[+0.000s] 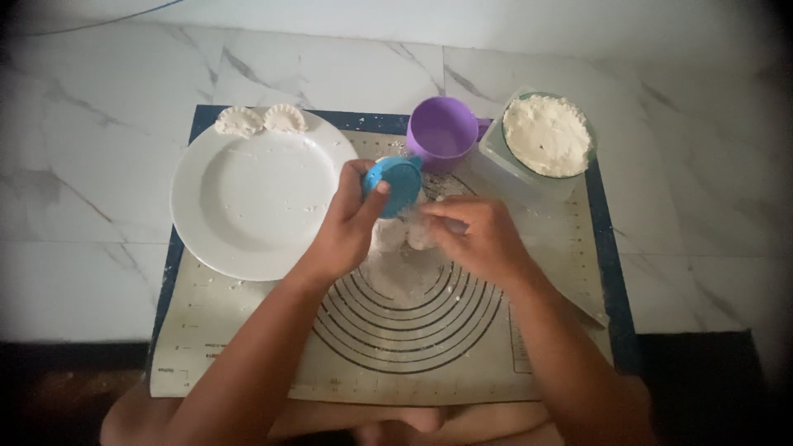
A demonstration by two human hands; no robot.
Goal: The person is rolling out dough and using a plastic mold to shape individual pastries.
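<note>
The left hand holds a blue press above the mat, fingers clamped around it. The right hand pinches dough just below the press, fingers together. A purple cup stands just behind.

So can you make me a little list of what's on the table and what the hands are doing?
left hand: holds a blue dumpling press
right hand: fingers on dough under the press
mat: floury, with ring lines
white plate: two folded dumplings at its far rim
purple cup: behind the press
bowl: full of white filling or flour, far right
counter: white marble
</note>
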